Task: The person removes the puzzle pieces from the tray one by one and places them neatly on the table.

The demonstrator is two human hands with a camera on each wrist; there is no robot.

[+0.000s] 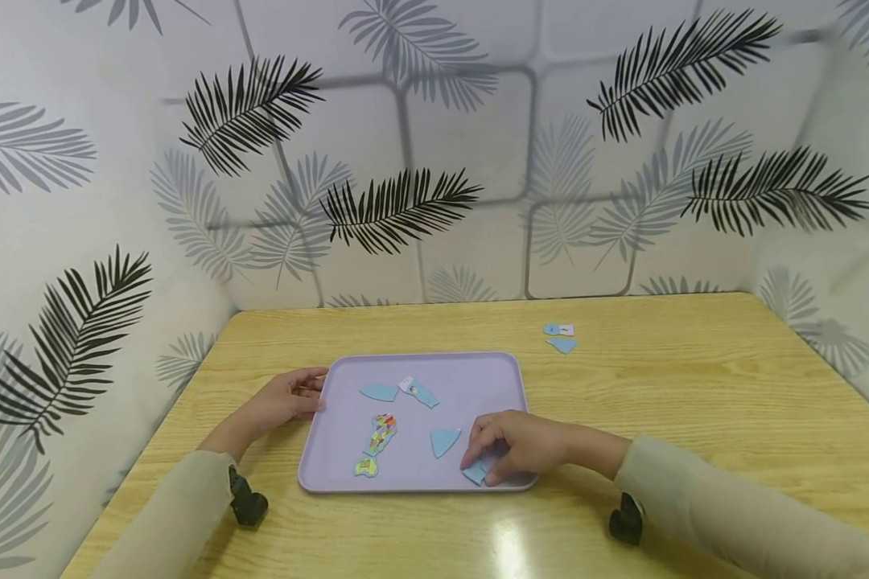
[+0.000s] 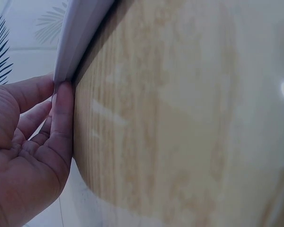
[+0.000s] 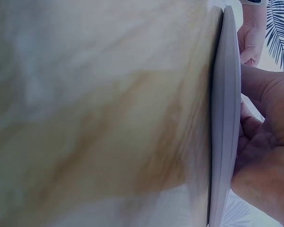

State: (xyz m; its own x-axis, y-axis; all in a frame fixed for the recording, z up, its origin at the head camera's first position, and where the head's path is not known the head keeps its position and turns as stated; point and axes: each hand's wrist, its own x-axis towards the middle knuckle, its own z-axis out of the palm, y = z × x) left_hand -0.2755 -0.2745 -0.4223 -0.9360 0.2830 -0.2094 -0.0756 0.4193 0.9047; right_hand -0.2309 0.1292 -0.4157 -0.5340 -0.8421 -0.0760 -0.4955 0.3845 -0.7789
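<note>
A lilac tray (image 1: 405,488) lies on the wooden table with flat, light-blue puzzle pieces on it. At the tray's left edge my left hand (image 1: 294,394) pinches the rim; the left wrist view has the thumb and a finger right at the tray edge (image 2: 80,38). My right hand (image 1: 519,444) is at the tray's near right corner, thumb and fingers around a light-blue puzzle piece (image 1: 475,473) that they partly cover. Just left of it lies a triangular light-blue piece (image 1: 445,441). In the right wrist view, the tray wall hides the right hand's (image 3: 270,137) fingertips.
On the tray's left part, a multicoloured mosaic piece (image 1: 381,434) meets a yellowish tail-shaped piece (image 1: 366,466). Farther back lie a curved blue piece (image 1: 380,392) and a blue-and-white piece (image 1: 420,392). Beyond the tray, more small pieces (image 1: 562,345) lie on the table (image 1: 695,378) before a leaf-patterned wall.
</note>
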